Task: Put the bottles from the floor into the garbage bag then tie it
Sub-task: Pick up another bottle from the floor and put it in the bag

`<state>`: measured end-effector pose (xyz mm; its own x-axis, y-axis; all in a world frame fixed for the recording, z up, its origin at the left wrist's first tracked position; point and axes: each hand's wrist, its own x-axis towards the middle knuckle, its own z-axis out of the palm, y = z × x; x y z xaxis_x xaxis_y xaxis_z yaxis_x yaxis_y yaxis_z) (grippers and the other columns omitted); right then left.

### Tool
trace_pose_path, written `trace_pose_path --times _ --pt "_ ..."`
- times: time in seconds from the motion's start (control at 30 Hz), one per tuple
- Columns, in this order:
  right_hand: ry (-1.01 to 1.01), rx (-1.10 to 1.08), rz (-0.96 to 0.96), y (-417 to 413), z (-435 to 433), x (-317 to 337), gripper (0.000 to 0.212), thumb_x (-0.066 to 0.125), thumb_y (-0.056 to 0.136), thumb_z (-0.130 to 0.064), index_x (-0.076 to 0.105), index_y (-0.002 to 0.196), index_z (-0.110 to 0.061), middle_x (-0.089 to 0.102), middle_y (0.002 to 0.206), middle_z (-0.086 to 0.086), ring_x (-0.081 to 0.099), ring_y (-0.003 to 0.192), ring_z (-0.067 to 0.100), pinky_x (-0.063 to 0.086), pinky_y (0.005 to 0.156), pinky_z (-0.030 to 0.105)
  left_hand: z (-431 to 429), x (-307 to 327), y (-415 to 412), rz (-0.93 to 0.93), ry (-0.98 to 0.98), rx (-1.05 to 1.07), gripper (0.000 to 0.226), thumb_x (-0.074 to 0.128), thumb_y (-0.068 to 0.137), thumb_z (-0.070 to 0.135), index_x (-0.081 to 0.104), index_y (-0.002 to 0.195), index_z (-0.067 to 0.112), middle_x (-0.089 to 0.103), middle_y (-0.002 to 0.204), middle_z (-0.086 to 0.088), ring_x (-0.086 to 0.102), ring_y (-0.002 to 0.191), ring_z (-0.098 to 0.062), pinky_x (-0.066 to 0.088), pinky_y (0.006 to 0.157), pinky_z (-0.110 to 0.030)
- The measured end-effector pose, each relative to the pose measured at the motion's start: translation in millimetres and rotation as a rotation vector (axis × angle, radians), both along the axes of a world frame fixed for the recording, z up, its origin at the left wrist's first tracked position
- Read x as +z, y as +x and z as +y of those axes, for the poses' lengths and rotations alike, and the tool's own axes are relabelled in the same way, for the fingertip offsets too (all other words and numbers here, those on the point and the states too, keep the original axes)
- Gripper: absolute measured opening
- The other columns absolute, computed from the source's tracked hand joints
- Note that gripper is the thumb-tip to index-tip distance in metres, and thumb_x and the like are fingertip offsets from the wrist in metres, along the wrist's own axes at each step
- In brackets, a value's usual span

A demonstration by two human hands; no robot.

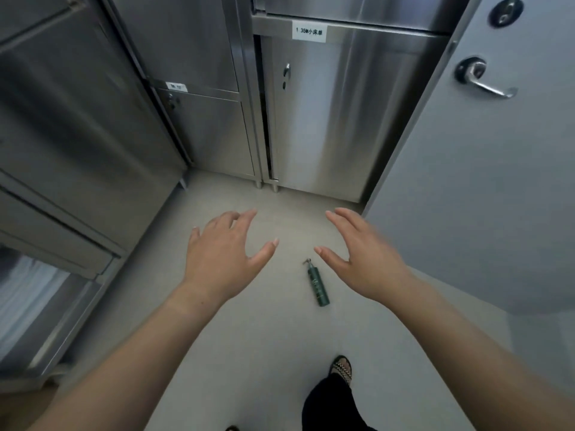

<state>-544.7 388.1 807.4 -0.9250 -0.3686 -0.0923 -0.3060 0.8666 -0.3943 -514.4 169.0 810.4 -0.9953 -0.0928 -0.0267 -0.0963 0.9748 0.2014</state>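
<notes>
A dark green pump bottle [317, 284] lies on its side on the pale floor [249, 353], pump end pointing away from me. My left hand [224, 256] hovers left of it, fingers spread and empty. My right hand [357, 256] hovers just right of and above the bottle, fingers relaxed, holding nothing. Neither hand touches the bottle. No garbage bag is in view.
Stainless steel cabinets [336, 119] line the far wall and the left side [77, 150]. A grey door with a lever handle [485, 79] stands at the right. My foot in a sandal [342, 367] is on the floor below the bottle.
</notes>
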Motion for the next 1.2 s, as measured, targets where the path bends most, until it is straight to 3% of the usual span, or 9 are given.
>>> trace_pose_path --times 0.23,0.5,0.7,0.87,1.2 --pt "-0.023 0.126 -0.033 -87.5 30.3 -10.1 0.065 0.044 0.09 -0.053 0.026 0.145 -0.022 0.027 0.153 0.001 0.029 0.137 0.022 0.029 0.11 0.042 35.2 1.6 -52.8 -0.05 -0.013 0.132 0.073 0.03 0.078 0.07 0.036 0.139 0.03 0.049 0.137 0.001 0.044 0.127 -0.021 0.033 0.105 -0.052" --pt "-0.058 0.239 0.005 -156.5 4.3 -5.8 0.063 0.047 0.091 -0.048 0.029 0.144 -0.019 0.029 0.152 0.002 0.029 0.136 0.019 0.024 0.108 0.03 18.6 -0.3 -101.4 -0.096 0.023 0.239 0.069 0.036 0.083 0.066 0.033 0.141 0.028 0.047 0.14 -0.003 0.044 0.127 -0.026 0.032 0.106 -0.052" --pt "-0.062 0.282 0.012 -202.0 10.9 -16.4 0.061 0.046 0.091 -0.049 0.03 0.143 -0.02 0.031 0.15 -0.001 0.032 0.135 0.018 0.03 0.107 0.034 23.2 -12.3 -138.7 -0.094 0.012 0.266 0.07 0.034 0.083 0.067 0.032 0.142 0.028 0.047 0.141 -0.001 0.045 0.127 -0.024 0.033 0.105 -0.055" --pt "-0.099 0.385 -0.072 -243.0 19.7 -51.4 0.059 0.05 0.091 -0.044 0.035 0.14 -0.017 0.033 0.149 0.001 0.033 0.134 0.018 0.03 0.105 0.03 48.6 -39.5 -156.0 -0.189 0.001 0.344 0.071 0.035 0.083 0.067 0.027 0.143 0.031 0.043 0.142 0.002 0.041 0.13 -0.021 0.03 0.108 -0.051" --pt "-0.15 0.665 -0.178 -303.2 43.9 -169.2 0.053 0.052 0.09 -0.039 0.042 0.136 -0.014 0.04 0.144 0.004 0.039 0.131 0.022 0.037 0.104 0.036 112.9 -138.0 -189.5 -0.258 0.033 0.621 0.067 0.035 0.084 0.065 0.029 0.142 0.031 0.045 0.141 0.001 0.04 0.13 -0.022 0.025 0.109 -0.05"
